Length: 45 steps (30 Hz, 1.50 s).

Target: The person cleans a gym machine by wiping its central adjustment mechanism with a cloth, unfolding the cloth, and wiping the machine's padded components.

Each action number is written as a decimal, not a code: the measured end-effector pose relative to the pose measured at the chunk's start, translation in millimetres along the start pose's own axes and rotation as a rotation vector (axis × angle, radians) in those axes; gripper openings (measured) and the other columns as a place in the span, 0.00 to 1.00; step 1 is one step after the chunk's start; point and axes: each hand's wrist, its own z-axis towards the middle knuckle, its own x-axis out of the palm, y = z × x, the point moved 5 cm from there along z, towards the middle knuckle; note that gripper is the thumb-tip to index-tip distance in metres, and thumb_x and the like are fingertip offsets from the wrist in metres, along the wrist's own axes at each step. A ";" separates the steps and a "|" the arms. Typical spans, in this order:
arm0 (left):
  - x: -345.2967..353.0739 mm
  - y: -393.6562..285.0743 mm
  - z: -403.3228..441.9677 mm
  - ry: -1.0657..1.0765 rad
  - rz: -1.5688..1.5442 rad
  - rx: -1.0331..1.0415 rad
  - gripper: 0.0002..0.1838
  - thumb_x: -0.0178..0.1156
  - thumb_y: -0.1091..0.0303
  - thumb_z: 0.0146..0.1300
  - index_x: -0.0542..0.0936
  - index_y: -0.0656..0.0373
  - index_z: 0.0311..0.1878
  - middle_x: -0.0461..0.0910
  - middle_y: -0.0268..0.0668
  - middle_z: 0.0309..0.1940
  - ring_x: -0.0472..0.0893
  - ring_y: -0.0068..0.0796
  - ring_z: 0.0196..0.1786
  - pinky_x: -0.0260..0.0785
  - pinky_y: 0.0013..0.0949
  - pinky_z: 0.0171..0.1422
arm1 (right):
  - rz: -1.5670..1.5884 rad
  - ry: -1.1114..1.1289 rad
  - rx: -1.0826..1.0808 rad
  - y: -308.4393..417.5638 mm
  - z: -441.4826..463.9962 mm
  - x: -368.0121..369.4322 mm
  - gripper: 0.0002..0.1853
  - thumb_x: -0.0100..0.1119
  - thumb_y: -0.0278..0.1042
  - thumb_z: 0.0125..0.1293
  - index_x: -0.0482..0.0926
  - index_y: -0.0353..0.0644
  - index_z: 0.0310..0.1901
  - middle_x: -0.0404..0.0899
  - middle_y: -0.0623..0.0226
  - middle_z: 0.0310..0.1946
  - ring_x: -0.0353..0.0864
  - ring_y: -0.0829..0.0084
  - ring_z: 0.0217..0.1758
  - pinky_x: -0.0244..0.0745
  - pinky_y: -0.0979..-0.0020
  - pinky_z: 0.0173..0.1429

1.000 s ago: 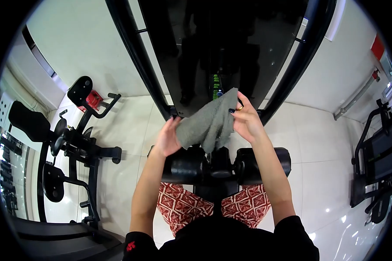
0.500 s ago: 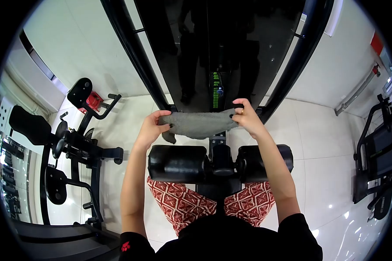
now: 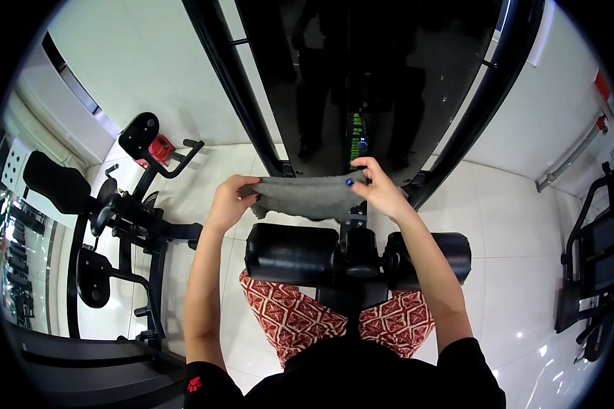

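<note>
Our left hand [image 3: 229, 203] and right hand [image 3: 383, 193] pinch the cloth [image 3: 303, 193] by its ends; a slack hold could let it drop.

The right hand [image 3: 382, 194] partly hides the gray cloth [image 3: 300, 195] — its forearm [image 3: 432, 266], one roller [image 3: 458, 253].

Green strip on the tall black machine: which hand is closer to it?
Right. The right hand is just below the green strip's lower end in this view; the left hand is farther away, down and to the left.
</note>
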 end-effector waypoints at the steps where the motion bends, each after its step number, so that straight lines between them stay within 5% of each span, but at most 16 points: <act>1: -3.8 -6.1 -2.8 -0.030 -0.045 0.035 0.23 0.64 0.84 0.48 0.81 0.60 0.50 0.78 0.40 0.39 0.79 0.38 0.41 0.72 0.34 0.46 | 0.016 -0.026 -0.016 7.4 -5.3 6.0 0.32 0.62 0.25 0.61 0.59 0.45 0.64 0.73 0.55 0.49 0.73 0.65 0.52 0.68 0.68 0.57; 4: -8.1 -23.5 -18.2 -0.121 0.283 0.035 0.20 0.65 0.83 0.48 0.81 0.60 0.47 0.77 0.41 0.37 0.80 0.41 0.40 0.73 0.38 0.46 | 0.039 0.015 -0.037 6.6 -3.4 18.6 0.57 0.71 0.26 0.50 0.39 0.43 0.75 0.60 0.41 0.64 0.60 0.49 0.71 0.60 0.62 0.72; 8: -4.3 -17.7 -36.8 -0.176 0.312 0.136 0.20 0.65 0.85 0.46 0.81 0.60 0.45 0.77 0.41 0.36 0.78 0.41 0.36 0.71 0.37 0.41 | -0.207 0.017 -0.018 1.6 -16.4 40.6 0.62 0.69 0.19 0.49 0.32 0.51 0.77 0.55 0.44 0.66 0.55 0.48 0.73 0.57 0.60 0.73; 10: -5.2 -16.1 -49.1 -0.207 0.301 0.178 0.18 0.65 0.85 0.45 0.82 0.61 0.42 0.77 0.41 0.34 0.78 0.40 0.36 0.71 0.37 0.41 | -0.286 0.046 -0.050 -4.6 -25.6 49.8 0.60 0.68 0.19 0.49 0.34 0.49 0.77 0.56 0.45 0.65 0.58 0.49 0.72 0.59 0.63 0.73; 11: -5.2 -13.3 -56.0 -0.218 0.285 0.146 0.14 0.65 0.85 0.45 0.82 0.62 0.38 0.76 0.40 0.31 0.77 0.38 0.34 0.70 0.36 0.39 | -0.241 0.026 -0.076 -3.8 -33.4 51.7 0.49 0.65 0.19 0.51 0.51 0.47 0.74 0.60 0.48 0.62 0.61 0.49 0.69 0.61 0.62 0.71; 12: -4.3 -13.2 -64.8 -0.209 0.285 0.142 0.14 0.65 0.85 0.45 0.82 0.62 0.38 0.76 0.40 0.31 0.77 0.38 0.34 0.70 0.36 0.39 | -0.236 0.028 -0.068 -7.5 -38.0 54.3 0.49 0.65 0.19 0.51 0.51 0.47 0.74 0.60 0.48 0.62 0.61 0.49 0.69 0.61 0.62 0.71; 14: -5.5 -14.5 -82.8 -0.218 0.289 0.094 0.12 0.68 0.83 0.44 0.83 0.61 0.34 0.75 0.37 0.30 0.77 0.36 0.36 0.71 0.35 0.38 | -0.384 0.170 -0.086 -14.3 -46.9 66.2 0.33 0.61 0.18 0.54 0.69 0.44 0.64 0.63 0.51 0.61 0.65 0.47 0.65 0.69 0.60 0.64; 15: -6.2 -15.3 -92.2 -0.216 0.273 0.039 0.10 0.69 0.83 0.43 0.82 0.62 0.31 0.74 0.38 0.33 0.76 0.36 0.36 0.72 0.33 0.41 | -0.340 0.112 -0.077 -14.0 -52.6 69.3 0.19 0.61 0.20 0.54 0.80 0.42 0.50 0.67 0.55 0.59 0.66 0.49 0.62 0.69 0.60 0.63; 20: -9.2 -22.7 -124.3 -0.255 0.171 0.036 0.09 0.69 0.85 0.43 0.81 0.64 0.29 0.76 0.45 0.53 0.78 0.44 0.54 0.70 0.41 0.62 | -0.521 -0.113 -0.409 -13.6 -75.6 69.2 0.11 0.66 0.24 0.50 0.86 0.45 0.38 0.69 0.64 0.61 0.63 0.54 0.63 0.66 0.61 0.66; 22: -11.1 -27.4 -132.9 -0.198 0.183 0.112 0.09 0.66 0.85 0.47 0.78 0.65 0.31 0.80 0.47 0.48 0.79 0.45 0.54 0.68 0.44 0.66 | -0.487 -0.124 -0.465 -16.2 -87.4 68.3 0.11 0.67 0.26 0.48 0.85 0.45 0.36 0.69 0.66 0.63 0.61 0.54 0.66 0.63 0.57 0.67; 25: -6.7 -9.1 -154.1 -0.184 -0.220 -0.048 0.08 0.63 0.83 0.51 0.76 0.65 0.35 0.83 0.46 0.40 0.82 0.43 0.51 0.67 0.46 0.66 | -0.361 -0.013 -0.559 -24.0 -98.5 72.0 0.07 0.67 0.28 0.47 0.83 0.44 0.31 0.71 0.66 0.62 0.59 0.52 0.70 0.59 0.52 0.68; 30: -6.9 -2.0 -183.7 -0.212 -0.104 -0.021 0.05 0.61 0.78 0.59 0.74 0.64 0.36 0.83 0.44 0.38 0.83 0.37 0.45 0.69 0.50 0.64 | -0.229 0.024 -0.614 -16.8 -114.9 75.2 0.12 0.65 0.24 0.50 0.80 0.42 0.38 0.83 0.66 0.44 0.80 0.62 0.54 0.58 0.49 0.73; 33: -5.6 -1.9 -188.5 -0.346 -0.225 0.024 0.07 0.62 0.72 0.63 0.73 0.63 0.38 0.80 0.41 0.36 0.79 0.30 0.38 0.72 0.41 0.56 | -0.116 0.017 -0.620 -15.7 -118.6 77.1 0.14 0.66 0.23 0.50 0.80 0.40 0.40 0.84 0.63 0.37 0.84 0.63 0.43 0.71 0.57 0.64; 37: 9.1 12.3 -182.9 -0.421 -0.522 -0.307 0.04 0.58 0.79 0.63 0.74 0.63 0.39 0.79 0.38 0.40 0.77 0.24 0.44 0.70 0.29 0.51 | -0.095 -0.033 -0.482 -27.4 -108.0 76.7 0.13 0.66 0.24 0.54 0.81 0.38 0.43 0.84 0.59 0.37 0.84 0.59 0.38 0.77 0.65 0.45; 40: -7.4 24.2 -160.3 -0.387 -0.239 -0.267 0.06 0.57 0.82 0.62 0.77 0.65 0.41 0.80 0.38 0.42 0.77 0.23 0.45 0.70 0.27 0.50 | -0.132 -0.155 -0.448 -16.1 -89.1 63.0 0.13 0.65 0.26 0.56 0.82 0.40 0.45 0.85 0.58 0.39 0.84 0.60 0.38 0.77 0.66 0.44; 45: -31.1 14.6 -76.9 -0.525 -0.417 -0.125 0.08 0.60 0.82 0.61 0.79 0.67 0.44 0.81 0.38 0.43 0.78 0.22 0.44 0.70 0.23 0.50 | -0.077 -0.286 -0.383 34.1 -44.6 32.4 0.13 0.63 0.24 0.59 0.82 0.40 0.47 0.84 0.59 0.44 0.84 0.64 0.45 0.76 0.69 0.49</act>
